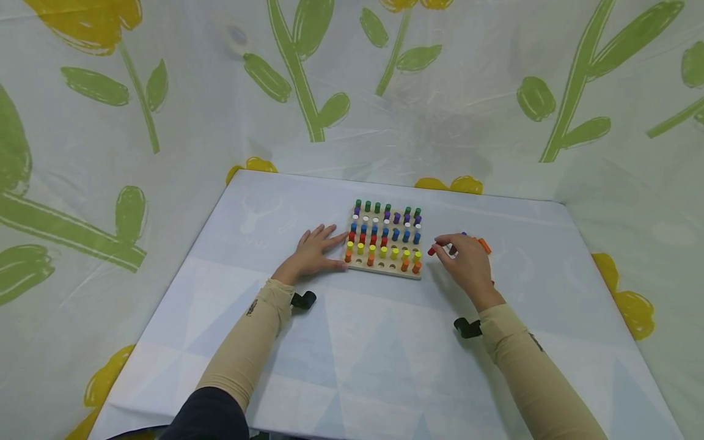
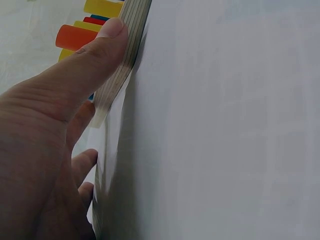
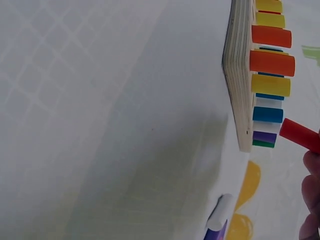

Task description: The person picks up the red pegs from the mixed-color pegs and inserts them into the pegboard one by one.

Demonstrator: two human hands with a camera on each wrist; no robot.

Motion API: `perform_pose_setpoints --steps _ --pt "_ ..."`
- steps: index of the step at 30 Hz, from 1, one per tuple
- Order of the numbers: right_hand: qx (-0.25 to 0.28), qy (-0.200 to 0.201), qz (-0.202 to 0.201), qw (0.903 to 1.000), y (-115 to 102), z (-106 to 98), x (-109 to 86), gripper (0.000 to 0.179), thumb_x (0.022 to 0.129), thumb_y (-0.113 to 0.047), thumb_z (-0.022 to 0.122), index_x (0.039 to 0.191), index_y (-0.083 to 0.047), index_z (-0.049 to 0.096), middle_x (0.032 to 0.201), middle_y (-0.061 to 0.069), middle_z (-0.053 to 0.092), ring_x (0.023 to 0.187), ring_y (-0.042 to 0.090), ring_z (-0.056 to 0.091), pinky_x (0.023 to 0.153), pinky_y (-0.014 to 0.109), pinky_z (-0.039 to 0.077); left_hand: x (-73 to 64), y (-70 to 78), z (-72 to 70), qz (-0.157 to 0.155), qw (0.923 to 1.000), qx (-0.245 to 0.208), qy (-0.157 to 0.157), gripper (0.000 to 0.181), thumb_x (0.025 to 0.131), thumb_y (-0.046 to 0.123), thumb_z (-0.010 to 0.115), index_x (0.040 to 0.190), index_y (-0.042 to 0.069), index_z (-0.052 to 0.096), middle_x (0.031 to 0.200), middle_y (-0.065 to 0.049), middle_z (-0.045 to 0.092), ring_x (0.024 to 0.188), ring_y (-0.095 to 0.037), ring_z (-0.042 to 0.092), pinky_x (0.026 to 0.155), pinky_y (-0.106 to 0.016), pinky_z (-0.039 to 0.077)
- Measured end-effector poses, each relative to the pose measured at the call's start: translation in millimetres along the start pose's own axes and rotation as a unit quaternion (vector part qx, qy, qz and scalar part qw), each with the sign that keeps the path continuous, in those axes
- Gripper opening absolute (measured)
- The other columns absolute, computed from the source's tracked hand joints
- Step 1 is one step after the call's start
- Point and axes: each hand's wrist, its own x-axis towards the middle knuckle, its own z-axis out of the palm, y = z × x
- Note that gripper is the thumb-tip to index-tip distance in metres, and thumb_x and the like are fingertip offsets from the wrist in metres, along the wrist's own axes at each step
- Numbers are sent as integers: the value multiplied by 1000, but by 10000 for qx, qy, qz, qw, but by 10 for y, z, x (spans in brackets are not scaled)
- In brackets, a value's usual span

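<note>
A wooden pegboard (image 1: 385, 271) lies on the table with rows of green, purple, white, blue, red, yellow and orange pegs; some holes in the red and orange rows hold no peg. My left hand (image 1: 313, 253) rests at the board's left side, fingers spread, its thumb (image 2: 112, 31) against the near left corner. Just right of the board, my right hand (image 1: 467, 260) pinches a red peg (image 3: 299, 135) between thumb and fingers, held above the table. In the right wrist view only fingertips show at the right edge.
Loose pegs lie right of the board, partly behind the right hand, among them an orange peg (image 1: 484, 245) and a white peg (image 3: 220, 212). A patterned cloth covers the table (image 1: 379, 348). Black wrist cameras hang at both wrists. A flower-printed curtain (image 1: 429, 122) surrounds the table.
</note>
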Motion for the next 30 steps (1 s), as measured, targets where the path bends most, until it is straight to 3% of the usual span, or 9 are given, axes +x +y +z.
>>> perform_pose_setpoints --steps 30 --pt "129 -19 -264 9996 -193 118 136 26 97 -27 72 115 -8 75 103 8 73 85 26 60 73 38 50 6 -18 10 13 10000 52 -3 92 86 64 71 161 31 30 171 -5 11 157 -31 -3 124 -54 -8"
